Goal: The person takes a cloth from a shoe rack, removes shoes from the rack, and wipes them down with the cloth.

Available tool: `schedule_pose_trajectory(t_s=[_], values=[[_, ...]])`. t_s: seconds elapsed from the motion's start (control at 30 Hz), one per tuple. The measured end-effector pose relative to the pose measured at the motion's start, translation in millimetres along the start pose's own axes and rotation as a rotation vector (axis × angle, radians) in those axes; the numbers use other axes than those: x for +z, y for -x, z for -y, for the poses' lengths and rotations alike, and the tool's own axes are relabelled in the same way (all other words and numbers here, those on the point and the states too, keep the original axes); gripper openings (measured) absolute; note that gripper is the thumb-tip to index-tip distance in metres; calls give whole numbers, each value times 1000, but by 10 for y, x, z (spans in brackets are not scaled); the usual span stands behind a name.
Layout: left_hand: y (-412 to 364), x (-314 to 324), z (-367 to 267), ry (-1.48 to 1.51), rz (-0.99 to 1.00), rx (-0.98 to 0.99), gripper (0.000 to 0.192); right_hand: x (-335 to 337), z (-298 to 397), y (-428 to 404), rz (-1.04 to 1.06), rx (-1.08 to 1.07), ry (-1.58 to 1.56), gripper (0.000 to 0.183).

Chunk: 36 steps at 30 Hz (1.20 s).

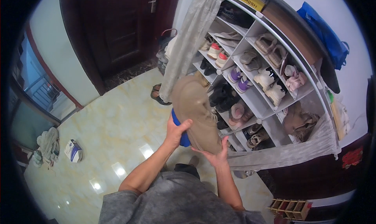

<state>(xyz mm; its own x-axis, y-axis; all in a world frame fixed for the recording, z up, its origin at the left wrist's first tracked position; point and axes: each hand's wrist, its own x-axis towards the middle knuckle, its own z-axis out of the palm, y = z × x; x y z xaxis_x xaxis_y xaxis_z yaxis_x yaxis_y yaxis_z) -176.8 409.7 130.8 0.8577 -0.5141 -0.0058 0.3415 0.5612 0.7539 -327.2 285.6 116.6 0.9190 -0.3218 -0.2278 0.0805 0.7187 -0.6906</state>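
Observation:
A tan lace-up shoe [199,118], slightly blurred, is held up before me with its toe away from my body. My left hand [176,133] grips its left side, thumb on top. A flat blue piece [183,138] shows between that hand and the shoe; whether it is part of the shoe or separate cannot be told. Around the near end of the shoe, my right hand [216,155] cups it with thumb and fingers spread to either side. Just beyond and to the right stands a shoe rack [249,102] with white shelves and several pairs in its compartments.
A pale curtain [188,47] hangs at the rack's left, and another curtain part [279,156] stretches along its near side. Dark shoes [158,94] lie on the tiled floor [126,121]. Farther left are a white-and-blue box [73,151] and a cloth heap [48,144]. A dark door [123,27] stands ahead.

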Motion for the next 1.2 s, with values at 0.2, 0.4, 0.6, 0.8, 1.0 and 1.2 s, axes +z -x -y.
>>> schedule_pose_trajectory(t_s=[0.2, 0.4, 0.6, 0.8, 1.0, 1.2], values=[[29, -18, -81, -120, 106, 53, 74, -256, 76, 79, 50, 8, 125, 84], [-6, -284, -251, -289, 86, -170, 63, -77, 142, 84, -241, 46, -64, 51], [-440, -331, -990, -181, -251, 183, 43, -36, 119, 97, -317, 9, -65, 56], [-320, 174, -674, -1176, 47, 875, 61, -71, -50, -142, -190, -170, 386, 35], [391, 307, -378, -1171, 471, 766, 59, -218, 31, -139, -171, -148, 145, 41], [9, 137, -1078, -419, -224, 489, 34, 74, 150, -22, -277, -265, 248, 50]])
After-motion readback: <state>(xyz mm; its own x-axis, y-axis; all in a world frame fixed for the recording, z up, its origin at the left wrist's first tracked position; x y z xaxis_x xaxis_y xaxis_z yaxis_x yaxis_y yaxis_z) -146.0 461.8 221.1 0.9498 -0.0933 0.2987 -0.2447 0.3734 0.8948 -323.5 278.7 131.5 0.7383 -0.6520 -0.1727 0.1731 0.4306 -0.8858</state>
